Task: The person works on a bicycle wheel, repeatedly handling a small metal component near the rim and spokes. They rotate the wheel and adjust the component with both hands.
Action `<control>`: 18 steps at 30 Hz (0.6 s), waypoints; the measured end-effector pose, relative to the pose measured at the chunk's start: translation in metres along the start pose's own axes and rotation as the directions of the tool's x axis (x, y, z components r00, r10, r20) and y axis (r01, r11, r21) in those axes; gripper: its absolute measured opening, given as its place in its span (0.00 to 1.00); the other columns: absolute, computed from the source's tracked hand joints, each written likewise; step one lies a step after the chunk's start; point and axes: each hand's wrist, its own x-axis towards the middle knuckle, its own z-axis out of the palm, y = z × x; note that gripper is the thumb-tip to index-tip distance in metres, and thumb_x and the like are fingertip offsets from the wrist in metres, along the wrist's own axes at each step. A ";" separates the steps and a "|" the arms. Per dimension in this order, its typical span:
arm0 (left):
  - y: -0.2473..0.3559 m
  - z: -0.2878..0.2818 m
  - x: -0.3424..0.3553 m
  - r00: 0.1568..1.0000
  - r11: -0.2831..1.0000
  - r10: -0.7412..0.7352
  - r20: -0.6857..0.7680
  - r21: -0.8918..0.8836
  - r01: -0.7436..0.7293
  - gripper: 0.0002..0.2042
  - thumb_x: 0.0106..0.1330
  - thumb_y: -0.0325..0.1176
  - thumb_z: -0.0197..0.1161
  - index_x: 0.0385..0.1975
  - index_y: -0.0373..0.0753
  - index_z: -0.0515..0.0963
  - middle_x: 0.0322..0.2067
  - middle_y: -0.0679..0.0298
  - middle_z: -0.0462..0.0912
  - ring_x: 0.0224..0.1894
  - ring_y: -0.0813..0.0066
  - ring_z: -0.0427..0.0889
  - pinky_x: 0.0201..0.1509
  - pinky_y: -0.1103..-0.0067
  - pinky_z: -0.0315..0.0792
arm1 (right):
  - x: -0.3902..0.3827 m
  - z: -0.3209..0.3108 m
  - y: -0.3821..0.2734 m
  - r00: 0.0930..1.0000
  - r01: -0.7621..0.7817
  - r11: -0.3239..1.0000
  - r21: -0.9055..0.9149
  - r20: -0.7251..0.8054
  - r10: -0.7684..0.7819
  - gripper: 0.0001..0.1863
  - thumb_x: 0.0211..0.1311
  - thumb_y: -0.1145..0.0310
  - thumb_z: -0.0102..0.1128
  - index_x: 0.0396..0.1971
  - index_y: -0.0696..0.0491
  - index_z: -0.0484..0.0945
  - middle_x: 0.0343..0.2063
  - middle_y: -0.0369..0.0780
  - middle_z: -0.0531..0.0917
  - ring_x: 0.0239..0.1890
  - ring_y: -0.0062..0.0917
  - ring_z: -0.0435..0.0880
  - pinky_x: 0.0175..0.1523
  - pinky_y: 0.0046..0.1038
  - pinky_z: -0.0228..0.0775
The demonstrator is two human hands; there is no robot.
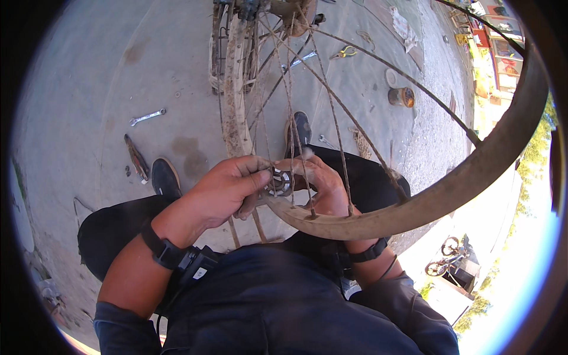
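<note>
A spoked wheel stands tilted in front of me, its dusty rim (408, 218) sweeping up to the right and its rusty spokes (335, 118) running to a hub (290, 9) at the top. Against the rim's near left part sits a small round notched spoke wrench (280, 183), by a spoke's end. My left hand (228, 184) pinches it between thumb and fingers. From behind the spokes, my right hand (325, 184) curls its fingers onto the wrench's other side; part of that hand is hidden by rim and spokes.
On the grey floor lie a combination wrench (148, 117), a dark narrow tool (136, 157), another wrench (300, 61) and yellow-handled pliers (344, 53). A rusty can (402, 97) stands farther right. My shoes (165, 177) flank the wheel. A motorcycle (448, 257) is at the far right.
</note>
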 end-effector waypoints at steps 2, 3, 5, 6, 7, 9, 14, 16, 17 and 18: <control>-0.002 -0.001 0.000 1.000 1.000 -0.004 -0.006 -0.021 0.003 0.13 0.79 0.36 0.56 0.54 0.34 0.79 0.23 0.69 0.77 0.17 0.84 0.69 0.21 0.82 0.62 | 0.000 0.002 -0.002 0.999 0.017 0.999 0.035 -0.029 -0.015 0.37 0.43 0.73 0.83 0.58 0.57 0.79 0.52 0.42 0.82 0.50 0.29 0.82 0.50 0.30 0.82; -0.003 -0.002 0.001 1.000 1.000 -0.005 -0.010 -0.031 0.005 0.13 0.80 0.37 0.57 0.53 0.35 0.80 0.23 0.69 0.77 0.17 0.84 0.69 0.21 0.82 0.62 | -0.001 0.004 -0.004 0.999 -0.036 0.993 0.117 -0.034 0.041 0.37 0.42 0.73 0.83 0.59 0.57 0.79 0.53 0.42 0.82 0.50 0.29 0.82 0.50 0.30 0.82; -0.007 -0.003 0.003 0.998 1.000 -0.008 -0.057 0.005 0.008 0.13 0.79 0.37 0.57 0.53 0.36 0.81 0.25 0.70 0.78 0.18 0.85 0.69 0.22 0.82 0.63 | -0.003 0.006 -0.007 0.990 -0.130 0.960 0.249 -0.024 0.141 0.38 0.42 0.74 0.83 0.59 0.56 0.79 0.54 0.42 0.81 0.50 0.29 0.83 0.51 0.30 0.82; -0.008 -0.003 0.004 0.997 1.000 -0.010 -0.080 0.022 0.012 0.13 0.79 0.37 0.58 0.53 0.36 0.81 0.25 0.70 0.78 0.18 0.85 0.69 0.22 0.83 0.63 | -0.003 0.006 -0.008 0.983 -0.171 0.939 0.299 -0.015 0.184 0.38 0.42 0.75 0.83 0.59 0.56 0.79 0.55 0.42 0.80 0.50 0.29 0.83 0.51 0.30 0.82; -0.007 -0.003 0.004 0.997 1.000 -0.007 -0.076 0.020 0.009 0.12 0.79 0.37 0.58 0.53 0.37 0.81 0.26 0.70 0.79 0.19 0.85 0.69 0.22 0.83 0.64 | -0.003 0.006 -0.010 0.977 -0.204 0.925 0.321 -0.001 0.215 0.39 0.42 0.75 0.83 0.60 0.55 0.78 0.57 0.42 0.80 0.50 0.29 0.83 0.51 0.30 0.82; -0.003 -0.002 0.004 0.998 1.000 -0.001 -0.068 0.017 0.002 0.12 0.78 0.36 0.59 0.52 0.37 0.82 0.27 0.70 0.79 0.20 0.86 0.70 0.23 0.83 0.65 | -0.003 0.004 -0.007 0.980 -0.193 0.939 0.283 0.015 0.197 0.39 0.42 0.76 0.83 0.60 0.55 0.78 0.58 0.43 0.79 0.50 0.29 0.83 0.52 0.31 0.82; -0.012 -0.004 0.008 0.997 0.996 0.025 -0.075 -0.079 -0.031 0.13 0.78 0.33 0.59 0.56 0.37 0.80 0.34 0.69 0.83 0.23 0.86 0.74 0.25 0.84 0.68 | -0.004 0.001 0.000 0.898 -0.364 0.462 0.809 0.174 0.403 0.39 0.43 0.78 0.81 0.61 0.56 0.76 0.59 0.44 0.77 0.52 0.30 0.82 0.53 0.31 0.82; -0.011 -0.004 0.009 0.997 0.994 0.009 -0.071 -0.106 -0.016 0.13 0.78 0.32 0.59 0.57 0.37 0.80 0.37 0.68 0.84 0.24 0.86 0.75 0.26 0.84 0.69 | -0.005 0.004 -0.005 0.924 -0.343 0.682 0.645 0.101 0.369 0.39 0.44 0.78 0.80 0.61 0.57 0.76 0.59 0.44 0.77 0.54 0.30 0.81 0.54 0.31 0.82; -0.008 -0.005 0.007 0.998 0.995 -0.014 -0.061 -0.096 0.008 0.13 0.78 0.32 0.58 0.57 0.36 0.79 0.38 0.68 0.85 0.24 0.86 0.76 0.26 0.84 0.69 | -0.004 0.004 -0.009 0.950 -0.295 0.810 0.506 0.065 0.305 0.39 0.44 0.78 0.79 0.61 0.57 0.76 0.59 0.44 0.77 0.55 0.30 0.81 0.54 0.31 0.82; -0.004 -0.005 0.005 0.998 0.996 -0.036 -0.052 -0.087 0.031 0.12 0.78 0.32 0.58 0.56 0.36 0.79 0.38 0.68 0.85 0.24 0.86 0.76 0.25 0.84 0.69 | -0.003 0.004 -0.012 0.971 -0.234 0.908 0.348 0.030 0.238 0.39 0.44 0.78 0.79 0.61 0.57 0.76 0.59 0.44 0.77 0.56 0.30 0.81 0.55 0.31 0.82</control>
